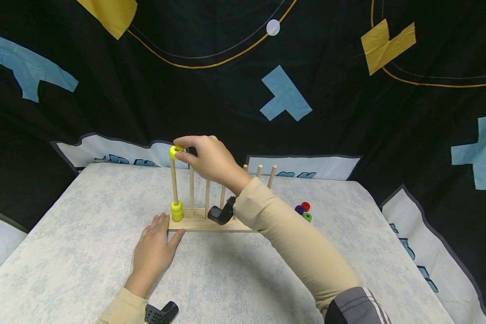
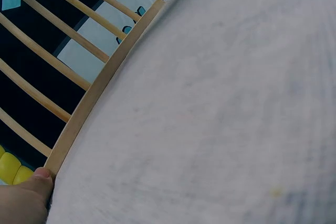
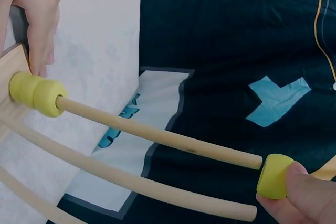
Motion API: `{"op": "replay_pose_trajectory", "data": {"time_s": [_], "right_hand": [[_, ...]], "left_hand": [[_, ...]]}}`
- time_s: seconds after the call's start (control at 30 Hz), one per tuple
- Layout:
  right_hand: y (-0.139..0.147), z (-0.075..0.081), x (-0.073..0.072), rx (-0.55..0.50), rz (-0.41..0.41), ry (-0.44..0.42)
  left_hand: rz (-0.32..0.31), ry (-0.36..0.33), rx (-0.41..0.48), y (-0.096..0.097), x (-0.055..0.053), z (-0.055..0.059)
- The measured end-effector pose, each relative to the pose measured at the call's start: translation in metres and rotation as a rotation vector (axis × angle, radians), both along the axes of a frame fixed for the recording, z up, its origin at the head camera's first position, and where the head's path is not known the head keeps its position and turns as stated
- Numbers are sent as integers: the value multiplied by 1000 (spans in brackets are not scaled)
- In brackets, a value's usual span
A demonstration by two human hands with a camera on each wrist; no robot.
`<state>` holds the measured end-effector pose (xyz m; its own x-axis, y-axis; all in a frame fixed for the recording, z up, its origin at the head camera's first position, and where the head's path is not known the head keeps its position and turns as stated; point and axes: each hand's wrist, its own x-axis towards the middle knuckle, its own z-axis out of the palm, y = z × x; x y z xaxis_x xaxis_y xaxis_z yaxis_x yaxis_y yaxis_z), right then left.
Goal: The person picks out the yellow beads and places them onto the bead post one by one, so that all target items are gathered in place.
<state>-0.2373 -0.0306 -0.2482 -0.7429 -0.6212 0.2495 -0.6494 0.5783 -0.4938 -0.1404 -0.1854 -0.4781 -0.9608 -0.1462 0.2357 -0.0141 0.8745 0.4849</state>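
A wooden peg stand (image 1: 210, 224) with several upright pegs is on the table. Two yellow beads (image 1: 177, 210) are stacked at the bottom of its leftmost peg (image 3: 157, 135). My right hand (image 1: 214, 159) pinches another yellow bead (image 3: 274, 176) between thumb and fingers. That bead is at the tip of the same peg, its hole facing the peg end in the right wrist view. My left hand (image 1: 155, 247) lies at the left end of the stand with its fingers straight. Its thumb (image 2: 41, 174) touches the front edge of the base.
Right of the stand lie a red bead (image 1: 305, 206), a dark blue bead (image 1: 299, 209) and a green bead (image 1: 307, 217) on the pale table (image 1: 328, 270). Behind the table hangs a dark cloth (image 1: 210, 99) with blue and yellow patches.
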Motion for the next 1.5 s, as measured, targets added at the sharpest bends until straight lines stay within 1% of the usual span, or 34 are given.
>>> {"op": "replay_pose_trajectory", "data": {"time_s": [0.27, 0.53, 0.77, 0.97, 1.23, 1.37, 1.5], "right_hand": [[-4, -1, 2, 11, 20, 12], [-1, -4, 2, 21, 13, 50], [5, -6, 1, 1, 6, 70], [18, -8, 3, -51, 21, 98], [42, -9, 11, -132, 33, 147], [57, -14, 17, -156, 32, 179], [73, -21, 22, -162, 17, 185]], "left_hand": [[-1, 3, 3, 1, -1, 0], [-13, 4, 3, 5, 0, 2], [-4, 5, -2, 5, 0, 3], [4, 3, 6, 6, 1, 3], [4, 3, 5, 4, 2, 3], [5, 6, 5, 3, 3, 4], [1, 18, 7, 3, 3, 4]]}}
